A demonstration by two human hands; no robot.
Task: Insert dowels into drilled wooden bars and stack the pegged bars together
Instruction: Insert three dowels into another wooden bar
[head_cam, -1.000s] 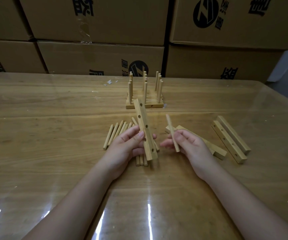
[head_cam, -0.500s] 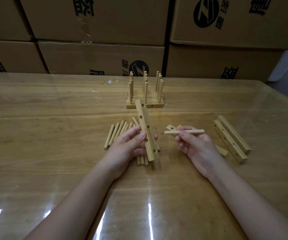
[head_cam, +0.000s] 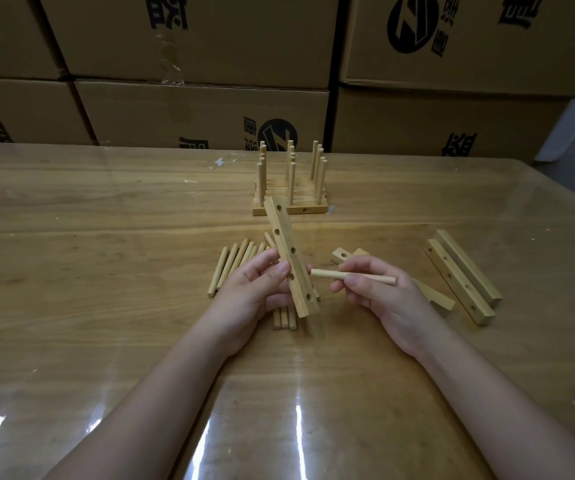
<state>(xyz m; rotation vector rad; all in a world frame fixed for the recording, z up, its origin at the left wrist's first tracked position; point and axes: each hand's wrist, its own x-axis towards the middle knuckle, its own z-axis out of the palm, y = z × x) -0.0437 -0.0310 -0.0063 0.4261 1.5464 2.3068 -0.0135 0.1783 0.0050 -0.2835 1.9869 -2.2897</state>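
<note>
Drilled bar (head_cam: 286, 244) at table centre, raised on a tilt, left hand (head_cam: 251, 296) gripping its lower half. Dowel (head_cam: 322, 274) level at 3 o'clock, tip just beside the bar, pinched by right hand (head_cam: 383, 296). Loose dowels (head_cam: 230, 268) at 9 o'clock; pegged stack (head_cam: 291, 202) at 12; spare bars (head_cam: 459, 275) further out at 3.
</note>
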